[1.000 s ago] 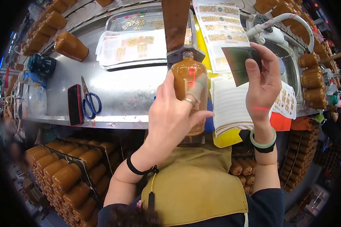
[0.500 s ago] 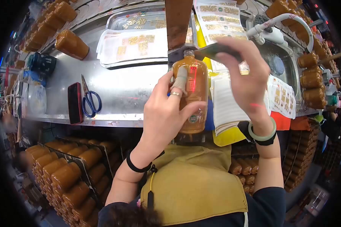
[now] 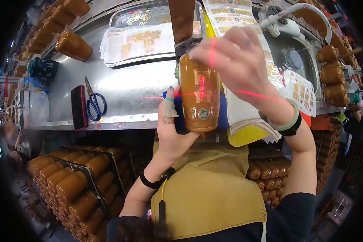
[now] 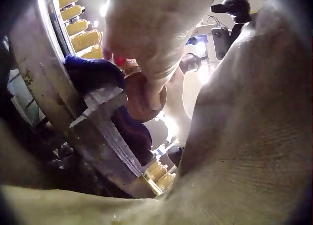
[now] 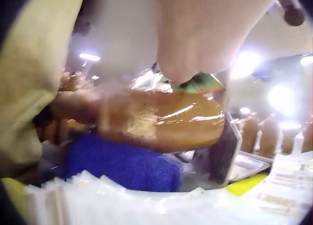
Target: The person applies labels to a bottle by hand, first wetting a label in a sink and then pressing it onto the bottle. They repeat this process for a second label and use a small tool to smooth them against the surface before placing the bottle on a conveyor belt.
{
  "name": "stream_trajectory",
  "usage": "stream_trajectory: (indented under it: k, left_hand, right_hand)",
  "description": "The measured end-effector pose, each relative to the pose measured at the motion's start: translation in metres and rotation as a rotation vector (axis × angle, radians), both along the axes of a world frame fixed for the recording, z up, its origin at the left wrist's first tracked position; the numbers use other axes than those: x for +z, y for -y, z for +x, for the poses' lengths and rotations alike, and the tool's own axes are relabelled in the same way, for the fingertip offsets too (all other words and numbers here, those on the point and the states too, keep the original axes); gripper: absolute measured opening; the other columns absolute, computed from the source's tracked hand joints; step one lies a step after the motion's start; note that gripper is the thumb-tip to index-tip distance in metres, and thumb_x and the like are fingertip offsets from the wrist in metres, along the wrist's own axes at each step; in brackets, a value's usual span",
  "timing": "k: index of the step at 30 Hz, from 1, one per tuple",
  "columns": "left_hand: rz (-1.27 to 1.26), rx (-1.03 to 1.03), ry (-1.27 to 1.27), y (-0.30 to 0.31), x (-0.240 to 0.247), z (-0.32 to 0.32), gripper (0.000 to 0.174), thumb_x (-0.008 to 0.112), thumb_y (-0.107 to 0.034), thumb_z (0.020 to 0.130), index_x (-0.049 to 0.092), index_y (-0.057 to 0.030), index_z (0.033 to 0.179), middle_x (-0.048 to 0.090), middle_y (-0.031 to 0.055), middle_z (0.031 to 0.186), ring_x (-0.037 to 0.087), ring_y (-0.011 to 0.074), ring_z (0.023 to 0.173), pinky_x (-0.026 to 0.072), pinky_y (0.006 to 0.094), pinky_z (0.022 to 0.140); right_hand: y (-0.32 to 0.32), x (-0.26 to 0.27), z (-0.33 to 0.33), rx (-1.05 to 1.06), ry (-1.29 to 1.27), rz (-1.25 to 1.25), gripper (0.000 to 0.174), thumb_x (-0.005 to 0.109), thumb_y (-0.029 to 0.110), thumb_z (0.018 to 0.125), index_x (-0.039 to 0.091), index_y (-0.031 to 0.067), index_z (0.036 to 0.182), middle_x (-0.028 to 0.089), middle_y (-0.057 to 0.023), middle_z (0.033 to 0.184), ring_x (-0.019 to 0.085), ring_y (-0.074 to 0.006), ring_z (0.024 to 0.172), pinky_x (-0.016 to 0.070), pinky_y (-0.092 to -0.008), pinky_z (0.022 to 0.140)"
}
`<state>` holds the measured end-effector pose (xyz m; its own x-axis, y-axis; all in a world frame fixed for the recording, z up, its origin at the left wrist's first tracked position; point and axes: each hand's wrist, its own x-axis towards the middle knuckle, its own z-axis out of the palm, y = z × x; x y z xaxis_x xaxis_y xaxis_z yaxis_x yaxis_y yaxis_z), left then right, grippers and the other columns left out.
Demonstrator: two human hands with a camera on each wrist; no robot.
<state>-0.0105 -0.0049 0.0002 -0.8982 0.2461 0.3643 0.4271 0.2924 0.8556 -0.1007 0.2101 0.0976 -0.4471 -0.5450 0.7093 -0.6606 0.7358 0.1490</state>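
An amber bottle with a gold character label and a small green-and-white round sticker lies over a blue cloth, base toward the person. My left hand grips it at the base and left side; the left wrist view shows the thumb against the base. A pale finger cot covers one left finger. Over the bottle's shoulder, my blurred right hand has bent fingers and hides the neck. Beneath those fingers, the right wrist view shows part of a thin green sheet close along the bottle.
Blue-handled scissors and a phone lie on the steel bench at left. Behind are a tray with label sheets and another amber bottle. Stacked papers, a sink and a white faucet stand at right.
My right hand has swung left with the dark green sheet, from beside the bottle to over its shoulder. My left hand has slid down from the bottle's front to its base and left side.
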Motion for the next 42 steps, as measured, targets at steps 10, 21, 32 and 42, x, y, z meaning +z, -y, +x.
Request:
stream_trajectory:
  k: [10,21,32,42]
  left_hand:
    - [-0.064,-0.018,-0.063,0.003,0.016,-0.005,0.109,0.096,-0.017,0.067,0.037,0.0009,0.156,0.051,0.0216,0.143,0.054,0.0367,0.128,0.0438,0.0428,0.109]
    - [-0.466,-0.061,-0.174,-0.003,0.049,-0.006,0.107,0.097,-0.048,0.054,0.057,-0.0079,0.145,0.050,0.0256,0.135,0.058,0.0421,0.117,0.0534,0.0475,0.097]
    - [-0.689,0.014,-0.125,-0.024,0.072,-0.030,0.096,0.089,-0.064,0.055,0.067,-0.0105,0.132,0.048,0.0133,0.096,0.060,0.0273,0.069,0.0512,0.0379,0.058]
    - [-0.453,0.037,-0.205,-0.012,0.046,-0.003,0.114,0.100,-0.036,0.057,0.044,0.0035,0.149,0.051,0.0239,0.136,0.061,0.0390,0.113,0.0544,0.0443,0.093]
  right_hand:
    - [-0.019,-0.014,0.004,-0.101,0.071,-0.305,0.030,0.079,0.007,0.079,0.072,0.0089,0.108,0.072,-0.0052,0.091,0.066,-0.0258,0.080,0.0499,-0.0381,0.077]
    - [-0.028,-0.009,0.031,-0.207,0.340,-0.725,0.023,0.074,0.008,0.093,0.069,0.0033,0.115,0.074,-0.0104,0.098,0.070,-0.0189,0.084,0.0538,-0.0299,0.075]
    - [-0.022,-0.013,0.037,-0.188,0.397,-0.843,0.023,0.073,0.008,0.094,0.069,0.0027,0.116,0.074,-0.0083,0.096,0.067,-0.0148,0.079,0.0515,-0.0268,0.073]
    - [-0.016,-0.022,0.033,-0.029,0.211,-0.419,0.029,0.074,0.001,0.079,0.076,0.0118,0.106,0.074,-0.0044,0.100,0.066,-0.0217,0.082,0.0524,-0.0311,0.073]
